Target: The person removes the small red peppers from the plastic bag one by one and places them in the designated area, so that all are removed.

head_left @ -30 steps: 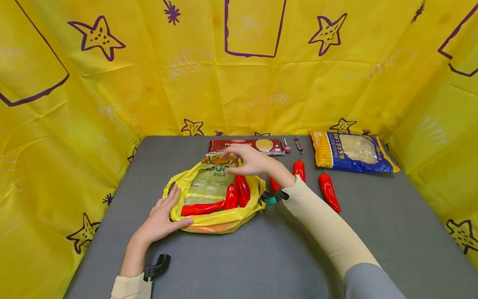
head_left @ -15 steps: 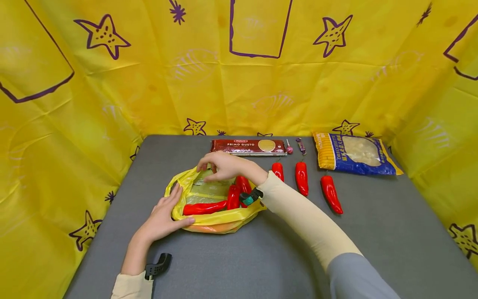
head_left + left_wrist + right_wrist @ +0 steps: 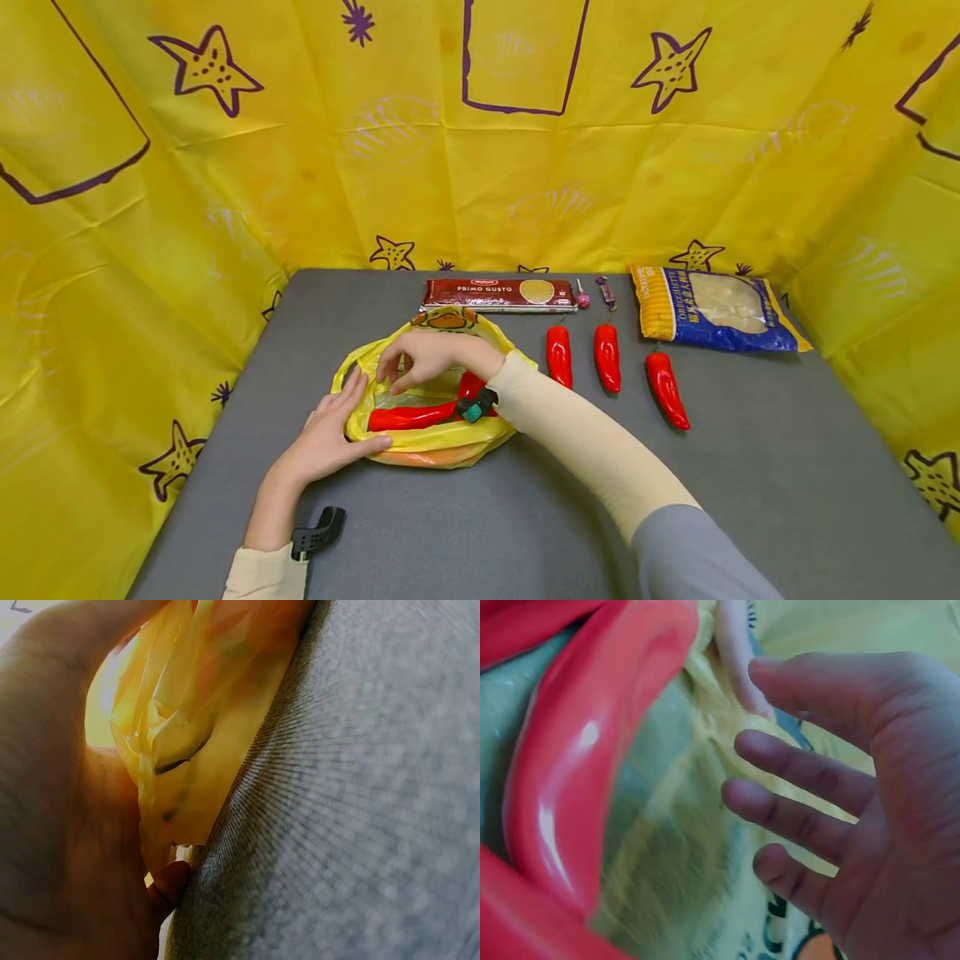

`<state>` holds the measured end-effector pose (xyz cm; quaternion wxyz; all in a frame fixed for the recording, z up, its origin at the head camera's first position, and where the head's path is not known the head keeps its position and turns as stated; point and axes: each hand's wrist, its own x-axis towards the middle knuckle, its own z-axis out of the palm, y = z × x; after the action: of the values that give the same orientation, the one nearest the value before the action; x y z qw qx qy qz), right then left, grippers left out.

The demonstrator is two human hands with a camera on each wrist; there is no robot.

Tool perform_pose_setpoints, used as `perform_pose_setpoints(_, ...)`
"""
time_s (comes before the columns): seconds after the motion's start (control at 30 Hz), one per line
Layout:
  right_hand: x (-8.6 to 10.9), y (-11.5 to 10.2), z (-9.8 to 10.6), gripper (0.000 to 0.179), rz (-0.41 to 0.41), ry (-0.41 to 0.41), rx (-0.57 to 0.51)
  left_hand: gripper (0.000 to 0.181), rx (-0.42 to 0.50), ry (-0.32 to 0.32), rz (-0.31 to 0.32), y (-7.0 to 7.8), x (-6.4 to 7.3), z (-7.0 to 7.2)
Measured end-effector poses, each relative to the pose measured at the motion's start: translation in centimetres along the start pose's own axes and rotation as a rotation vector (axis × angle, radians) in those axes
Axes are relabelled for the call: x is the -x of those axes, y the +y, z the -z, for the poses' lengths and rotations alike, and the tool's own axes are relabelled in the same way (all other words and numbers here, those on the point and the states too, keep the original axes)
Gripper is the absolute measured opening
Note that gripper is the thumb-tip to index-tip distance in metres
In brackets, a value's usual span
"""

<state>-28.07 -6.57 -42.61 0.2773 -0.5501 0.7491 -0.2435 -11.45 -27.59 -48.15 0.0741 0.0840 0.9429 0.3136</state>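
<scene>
The grey table (image 3: 435, 533) carries everything. My yellow bag (image 3: 442, 446) sits left of centre, its mouth facing up, probably so I can reach inside. The pasta (image 3: 720, 304) lies flat at the back right, and the biscuits (image 3: 498, 294) lie lengthwise behind the bag, seemingly out of my way. My left hand (image 3: 330, 429) is spread against the bag's left side, thumb over the near rim, I judge to steady it and keep the mouth wide. My right hand (image 3: 427, 354) is over the mouth, fingers loosely bent, holding nothing I can see. At least two peppers (image 3: 412, 417) lie inside; three loose peppers (image 3: 667, 390) lie side by side, spaced apart, perhaps for easy picking. Behind those are a lollipop (image 3: 582, 297) and a wrapped sweet (image 3: 607, 292).
</scene>
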Motion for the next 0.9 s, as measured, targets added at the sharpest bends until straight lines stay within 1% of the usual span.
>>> perform_pose_setpoints(0.2,-0.5,-0.1,-0.8,0.031,-0.053,-0.088,-0.089,0.115,0.002,0.001,0.006,0.1,-0.1,-0.1)
perform_pose_setpoints(0.4,-0.6,0.0,-1.2,0.034,-0.069,-0.134,-0.138,0.115,0.002,-0.003,0.008,0.2,-0.1,-0.1)
perform_pose_setpoints(0.53,-0.8,0.0,-1.3,0.037,-0.064,-0.165,-0.133,0.115,0.007,-0.005,0.009,0.2,-0.1,0.0)
perform_pose_setpoints(0.63,-0.9,-0.2,-1.3,0.040,-0.077,-0.185,-0.120,0.116,0.008,-0.005,0.011,0.2,0.0,0.1)
perform_pose_setpoints(0.77,-1.0,-0.6,-1.3,0.043,-0.107,-0.203,-0.081,0.115,0.007,-0.007,0.014,0.2,0.0,0.0)
perform_pose_setpoints(0.9,-1.2,-1.0,-1.4,0.042,-0.120,-0.205,-0.044,0.115,0.005,-0.006,0.013,0.2,0.0,0.1)
